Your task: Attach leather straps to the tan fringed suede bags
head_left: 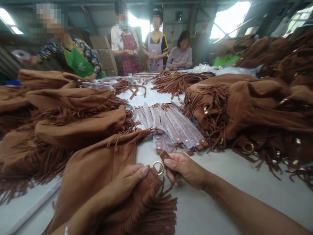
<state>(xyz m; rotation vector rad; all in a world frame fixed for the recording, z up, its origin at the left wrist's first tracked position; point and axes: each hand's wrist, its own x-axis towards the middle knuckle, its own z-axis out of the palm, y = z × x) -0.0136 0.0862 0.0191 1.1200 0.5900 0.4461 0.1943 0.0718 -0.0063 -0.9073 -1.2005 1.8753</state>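
Note:
A brown suede fringed bag [97, 169] lies in front of me on the white table [220, 195]. My left hand [127, 182] is closed over the bag's near corner, thumb beside its metal ring [158, 167]. My right hand [182, 169] pinches the end of a plastic-wrapped brown strap [161, 145] right next to that ring. The strap runs up to the bag's other ring [154, 131].
Piles of the same fringed bags lie at left [61, 111] and right [256, 104]. Several wrapped straps [176, 124] are fanned out mid-table, with loose brown straps [176, 81] farther back. Several people in aprons stand at the far side [156, 49].

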